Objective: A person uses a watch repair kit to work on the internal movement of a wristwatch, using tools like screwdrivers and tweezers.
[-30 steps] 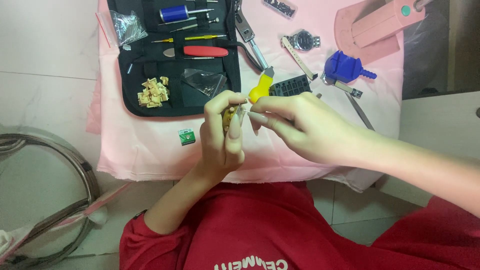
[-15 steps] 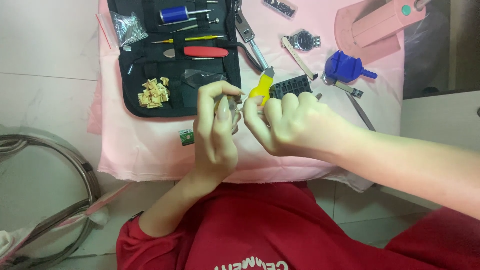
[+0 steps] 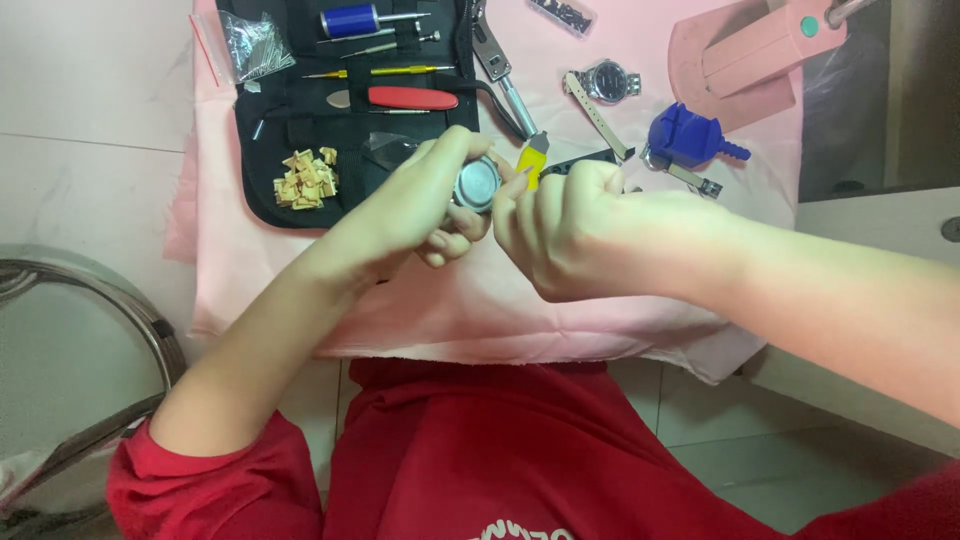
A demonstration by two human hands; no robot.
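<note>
1. At frame centre, the left hand (image 3: 420,205) is closed around a round metal watch case (image 3: 476,184), its back facing up.
2. The right hand (image 3: 590,230) is clenched on a yellow-handled tool (image 3: 531,160), the tip seemingly at the case edge; contact is hidden.
3. Risk: the tool could slip off the smooth metal and scratch the case or jab the left fingers.
4. A jolt could knock the blue holder (image 3: 690,135) or wristwatch (image 3: 607,82) on the pink cloth (image 3: 480,300).

Round silver watch case (image 3: 476,184) (back facing up) beside yellow-handled tool (image 3: 530,164).
</note>
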